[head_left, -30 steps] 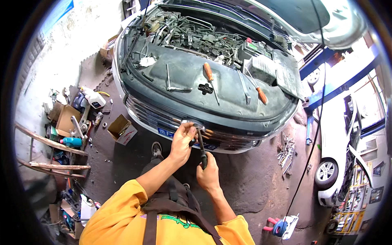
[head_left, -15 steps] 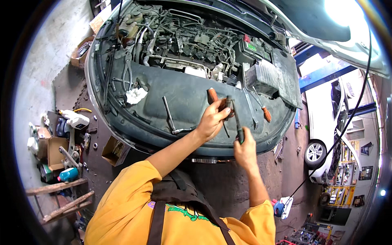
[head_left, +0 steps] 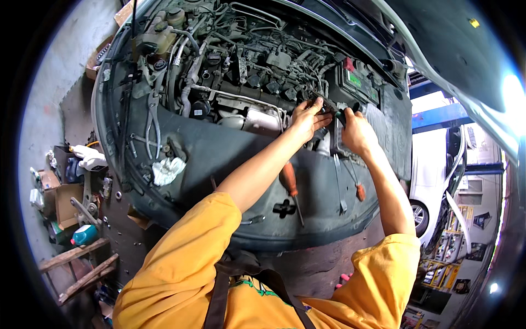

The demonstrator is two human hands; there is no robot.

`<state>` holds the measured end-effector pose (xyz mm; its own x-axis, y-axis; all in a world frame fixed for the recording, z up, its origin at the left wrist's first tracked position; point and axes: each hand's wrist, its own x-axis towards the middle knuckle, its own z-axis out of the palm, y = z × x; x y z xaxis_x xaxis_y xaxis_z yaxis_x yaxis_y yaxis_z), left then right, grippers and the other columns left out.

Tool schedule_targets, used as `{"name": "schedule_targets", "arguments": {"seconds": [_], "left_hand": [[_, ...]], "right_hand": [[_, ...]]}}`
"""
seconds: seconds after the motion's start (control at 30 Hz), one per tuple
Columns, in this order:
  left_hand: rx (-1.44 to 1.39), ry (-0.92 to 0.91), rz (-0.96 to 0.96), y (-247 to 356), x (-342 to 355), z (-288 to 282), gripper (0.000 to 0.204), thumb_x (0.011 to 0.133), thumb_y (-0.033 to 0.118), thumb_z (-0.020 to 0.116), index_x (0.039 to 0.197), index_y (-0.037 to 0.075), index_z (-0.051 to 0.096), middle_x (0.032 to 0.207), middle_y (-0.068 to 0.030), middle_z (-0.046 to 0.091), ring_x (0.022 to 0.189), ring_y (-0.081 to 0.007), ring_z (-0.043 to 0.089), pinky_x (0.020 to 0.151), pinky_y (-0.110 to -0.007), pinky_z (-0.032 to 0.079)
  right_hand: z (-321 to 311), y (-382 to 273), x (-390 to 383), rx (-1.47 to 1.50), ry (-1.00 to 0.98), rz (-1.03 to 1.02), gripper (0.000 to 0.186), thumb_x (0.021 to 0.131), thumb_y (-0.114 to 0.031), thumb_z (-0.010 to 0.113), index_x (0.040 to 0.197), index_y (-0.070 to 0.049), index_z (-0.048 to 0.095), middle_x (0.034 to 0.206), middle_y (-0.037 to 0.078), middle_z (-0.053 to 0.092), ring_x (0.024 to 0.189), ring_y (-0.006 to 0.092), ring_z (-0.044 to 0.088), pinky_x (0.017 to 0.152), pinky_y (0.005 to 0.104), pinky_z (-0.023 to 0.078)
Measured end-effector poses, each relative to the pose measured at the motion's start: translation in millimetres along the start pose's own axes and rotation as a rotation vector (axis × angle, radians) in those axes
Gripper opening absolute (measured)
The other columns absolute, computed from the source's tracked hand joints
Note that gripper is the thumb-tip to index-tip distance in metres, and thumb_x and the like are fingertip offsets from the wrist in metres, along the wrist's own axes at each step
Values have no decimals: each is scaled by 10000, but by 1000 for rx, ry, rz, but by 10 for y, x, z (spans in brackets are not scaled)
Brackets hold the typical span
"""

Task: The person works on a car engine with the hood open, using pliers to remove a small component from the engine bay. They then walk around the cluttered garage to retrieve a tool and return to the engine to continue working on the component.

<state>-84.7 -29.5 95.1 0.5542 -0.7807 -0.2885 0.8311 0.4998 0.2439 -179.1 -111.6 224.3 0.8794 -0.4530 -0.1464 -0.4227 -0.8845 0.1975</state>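
Beside the battery (head_left: 357, 82), my right hand (head_left: 357, 131) grips the dark green-and-black handle of a tool (head_left: 339, 113). My left hand (head_left: 310, 118) is at the tool's far end among engine parts (head_left: 257, 77), thumb and index closed on it and other fingers partly extended; what the tip touches is hidden. On the dark front cover (head_left: 230, 153) below my arms lie an orange-handled screwdriver (head_left: 289, 178), a flat metal tool (head_left: 341, 198), a smaller orange-handled tool (head_left: 360, 191) and a white crumpled rag (head_left: 167, 170).
The raised hood (head_left: 449, 49) hangs at upper right. A white car (head_left: 427, 170) and blue lift beam (head_left: 438, 118) stand at right. On the floor at left are cardboard boxes (head_left: 67, 205), a white jug (head_left: 90, 157), a teal bottle (head_left: 84, 234) and a wooden rack (head_left: 76, 252).
Both hands and the tool have moved up and forward, from over the bumper across the front cover into the engine bay by the battery. The view now sits further over the engine.
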Motion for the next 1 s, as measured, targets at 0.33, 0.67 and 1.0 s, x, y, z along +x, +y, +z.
{"name": "schedule_targets", "arguments": {"seconds": [0.33,0.67,1.0], "left_hand": [[-246,103,167,-117,1945,-660,122,975,107,564,984,-8,603,922,-109,654,822,-208,652,758,-329,594],[-339,322,112,-141,2601,-766,86,963,63,532,985,12,597,833,-97,659,686,-214,667,616,-345,598],[-548,376,72,-47,2664,-802,115,973,41,506,1074,-11,523,886,-151,636,652,-270,666,612,-378,611]], "right_hand": [[547,160,2182,-523,-65,-320,197,871,-143,518,1047,-61,546,1020,170,613,958,350,636,775,457,530],[814,97,2934,-665,-23,-521,231,828,-109,558,1054,-64,553,971,166,604,926,334,614,761,444,500],[826,-87,3117,-781,-35,-598,225,856,-144,535,1066,-64,549,964,154,607,917,316,612,761,430,492]]}}
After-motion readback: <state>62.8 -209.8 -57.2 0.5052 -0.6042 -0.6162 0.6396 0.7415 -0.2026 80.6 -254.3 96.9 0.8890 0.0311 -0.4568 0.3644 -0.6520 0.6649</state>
